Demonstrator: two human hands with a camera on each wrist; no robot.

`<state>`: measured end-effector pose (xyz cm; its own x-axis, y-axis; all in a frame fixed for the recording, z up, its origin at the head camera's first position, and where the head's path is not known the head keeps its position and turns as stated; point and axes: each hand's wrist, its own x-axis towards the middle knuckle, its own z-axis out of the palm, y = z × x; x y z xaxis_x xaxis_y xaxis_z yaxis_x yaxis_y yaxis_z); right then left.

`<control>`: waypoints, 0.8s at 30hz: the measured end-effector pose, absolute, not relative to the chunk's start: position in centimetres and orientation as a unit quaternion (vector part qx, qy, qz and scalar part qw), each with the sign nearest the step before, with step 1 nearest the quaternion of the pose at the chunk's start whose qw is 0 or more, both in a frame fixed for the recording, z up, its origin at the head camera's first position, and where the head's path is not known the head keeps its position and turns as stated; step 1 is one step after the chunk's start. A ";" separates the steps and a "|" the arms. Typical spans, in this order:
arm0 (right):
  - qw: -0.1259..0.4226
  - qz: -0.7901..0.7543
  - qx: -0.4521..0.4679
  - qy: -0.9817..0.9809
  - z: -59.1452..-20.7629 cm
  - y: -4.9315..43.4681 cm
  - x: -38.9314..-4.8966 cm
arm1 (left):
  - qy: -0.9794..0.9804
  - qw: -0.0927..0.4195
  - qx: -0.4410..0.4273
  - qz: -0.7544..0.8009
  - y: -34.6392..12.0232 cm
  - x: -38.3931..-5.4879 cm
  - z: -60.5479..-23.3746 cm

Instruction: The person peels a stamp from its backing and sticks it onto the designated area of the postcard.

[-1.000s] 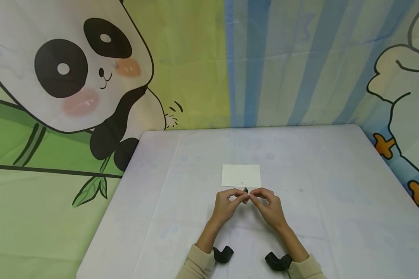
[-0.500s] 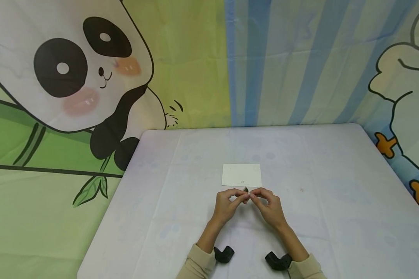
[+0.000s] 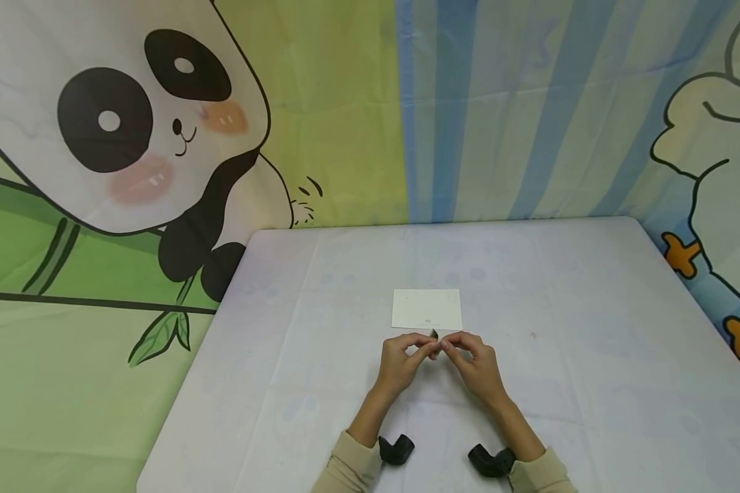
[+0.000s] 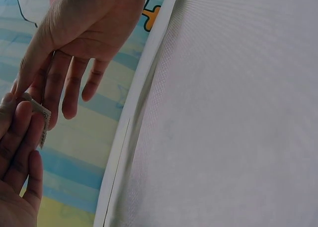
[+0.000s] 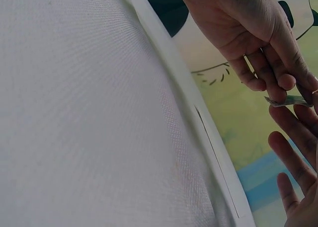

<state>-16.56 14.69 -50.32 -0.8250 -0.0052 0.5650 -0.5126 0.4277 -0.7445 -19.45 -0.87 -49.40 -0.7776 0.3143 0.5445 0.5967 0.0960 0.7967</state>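
Between my fingertips is a small postage stamp (image 4: 42, 113) with a toothed edge and small print; only its dark corner shows in the head view. My left hand (image 3: 401, 359) pinches it by thumb and forefinger. From the other side my right hand (image 3: 476, 363) pinches at the same stamp, its fingertips meeting the left ones. In the right wrist view the stamp (image 5: 288, 101) appears thin and slightly bent, mostly covered by fingers. Just beyond both hands, a white rectangular card or envelope (image 3: 427, 309) lies flat, with a tiny mark near its close edge.
A pale cloth covers the table (image 3: 321, 294), whose far edge meets a printed curtain (image 3: 339, 109) with a panda and stripes. Black curved devices sit by the left wrist (image 3: 397, 450) and right wrist (image 3: 492, 462), beside beige sleeves.
Both hands keep nearly the same place and pinch. The stamp's visible corner differs very slightly in look; the card stays where it was.
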 end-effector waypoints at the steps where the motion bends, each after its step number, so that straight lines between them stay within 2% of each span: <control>1: 0.254 0.507 0.162 -0.807 -50.8 14.8 -16.8 | -0.732 0.119 -0.311 -0.595 -0.9 -19.4 -49.4; 8: 0.260 0.496 0.158 -0.813 -53.5 15.6 -17.7 | -0.730 0.114 -0.313 -0.596 -0.9 -19.5 -49.4; 18: 0.254 0.505 0.179 -0.805 -53.3 15.7 -17.7 | -0.729 0.113 -0.321 -0.595 -0.8 -19.5 -49.3; 24: 0.261 0.499 0.185 -0.805 -53.2 15.6 -17.7 | -0.733 0.114 -0.320 -0.589 -0.7 -20.3 -51.6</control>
